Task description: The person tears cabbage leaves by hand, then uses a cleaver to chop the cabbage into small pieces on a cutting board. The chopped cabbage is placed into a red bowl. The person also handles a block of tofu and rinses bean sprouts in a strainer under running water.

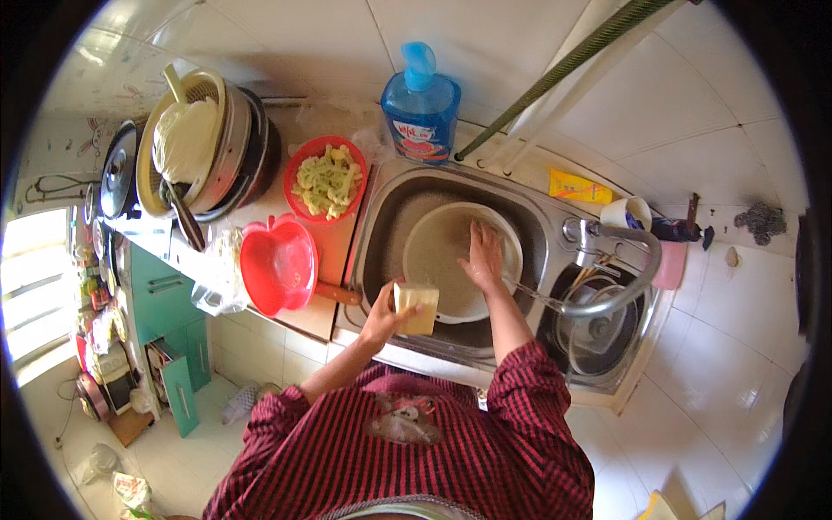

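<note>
My left hand [382,318] grips a pale yellow, box-shaped block [417,311] at the near edge of the sink; its material is unclear. My right hand [485,257] is over a large pale basin [429,218], fingers spread and holding nothing. The basin sits in the larger bowl of a stainless steel sink [383,195]. From the curved faucet [624,302], a thin stream of water runs toward my right wrist. Whether that hand touches the basin or water inside it, I cannot tell.
Left of the sink are a red plate of cut cauliflower [328,182], a red apple-shaped bowl [279,266] and a wooden knife handle [338,292]. A blue soap bottle [421,117] stands behind. Pot lids [601,312] fill the smaller sink bowl. Stacked pots [227,156] occupy the far left.
</note>
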The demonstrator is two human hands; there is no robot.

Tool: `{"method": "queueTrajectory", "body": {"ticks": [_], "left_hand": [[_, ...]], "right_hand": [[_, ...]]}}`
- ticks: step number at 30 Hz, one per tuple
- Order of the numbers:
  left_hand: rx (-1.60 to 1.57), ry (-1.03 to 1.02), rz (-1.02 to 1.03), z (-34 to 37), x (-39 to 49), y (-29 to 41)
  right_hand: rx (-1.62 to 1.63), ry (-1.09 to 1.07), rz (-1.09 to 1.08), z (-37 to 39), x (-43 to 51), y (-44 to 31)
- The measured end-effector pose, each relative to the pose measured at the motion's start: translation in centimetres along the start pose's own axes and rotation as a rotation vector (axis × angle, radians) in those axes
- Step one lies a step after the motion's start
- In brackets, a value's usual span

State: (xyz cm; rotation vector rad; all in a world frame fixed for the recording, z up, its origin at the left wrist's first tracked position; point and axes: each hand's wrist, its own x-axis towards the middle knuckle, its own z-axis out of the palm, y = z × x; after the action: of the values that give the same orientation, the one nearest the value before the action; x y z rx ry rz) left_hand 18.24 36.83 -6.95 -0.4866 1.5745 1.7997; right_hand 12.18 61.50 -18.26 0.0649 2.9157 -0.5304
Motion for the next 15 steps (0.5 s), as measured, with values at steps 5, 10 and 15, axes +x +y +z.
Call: {"method": "queueTrajectory", "body": {"ticks": [5,10,15], "left_hand": [[0.029,0.02,-0.027,-2.2,-2.2,0.9],[-0.067,0.027,-0.067,-3.0,-2.4,1.6],[-0.125,0.005,-0.119,-3.3,-2.1,2.6]], "right_hand": [[-0.173,-0.21,0.097,1.9,3.1,-0.9],[-0.065,-0.18,0.431,3.9,1.0,-0.1],[0.912,-0.038,0.653,4.3,-2.6,1.5]]}}
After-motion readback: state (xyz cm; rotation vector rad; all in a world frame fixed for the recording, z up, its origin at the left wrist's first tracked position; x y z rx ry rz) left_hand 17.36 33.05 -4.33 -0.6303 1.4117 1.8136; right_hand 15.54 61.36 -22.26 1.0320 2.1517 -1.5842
